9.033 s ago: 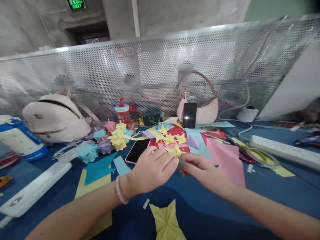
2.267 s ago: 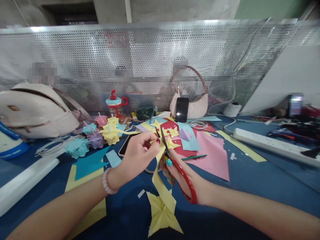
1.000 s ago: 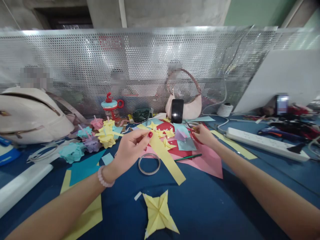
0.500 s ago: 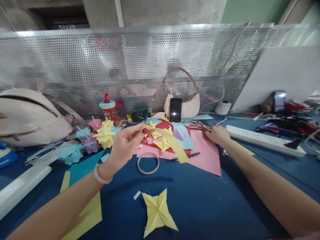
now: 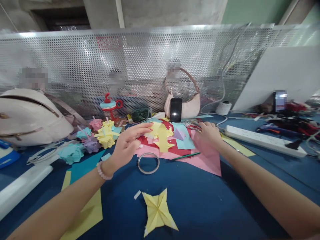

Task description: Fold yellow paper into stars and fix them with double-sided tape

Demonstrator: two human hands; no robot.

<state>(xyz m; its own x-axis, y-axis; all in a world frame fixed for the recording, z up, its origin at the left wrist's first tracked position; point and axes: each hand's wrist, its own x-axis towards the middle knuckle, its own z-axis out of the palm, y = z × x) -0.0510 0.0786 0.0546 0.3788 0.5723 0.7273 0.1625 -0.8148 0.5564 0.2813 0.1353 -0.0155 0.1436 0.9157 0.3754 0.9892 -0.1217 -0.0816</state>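
My left hand (image 5: pixel 128 143) is over the pile of paper, its fingers stretched out and holding nothing. Just off its fingertips, a yellow paper strip (image 5: pixel 163 139) is over several yellow folded pieces on red paper. My right hand (image 5: pixel 209 135) is low above the right part of the pink paper (image 5: pixel 206 160), fingers bent downward; what lies under them is hidden. A folded yellow four-pointed paper star (image 5: pixel 158 212) lies on the near table, with a small white slip (image 5: pixel 137 195) beside it. Between star and pile rests a roll of tape (image 5: pixel 148 163).
Paper flowers (image 5: pixel 106 135) and a white bag (image 5: pixel 30 116) stand at left, near yellow sheets (image 5: pixel 87 213). A phone (image 5: pixel 176 110) leans on a pink handbag (image 5: pixel 191 106) at the back. A power strip (image 5: pixel 265 140) lies right; a green pen (image 5: pixel 186 156) crosses the pink paper.
My left hand has let go of the yellow strip, which now is over the pile. My right hand has shifted slightly left; the red scissors handle seen at it before no longer shows.
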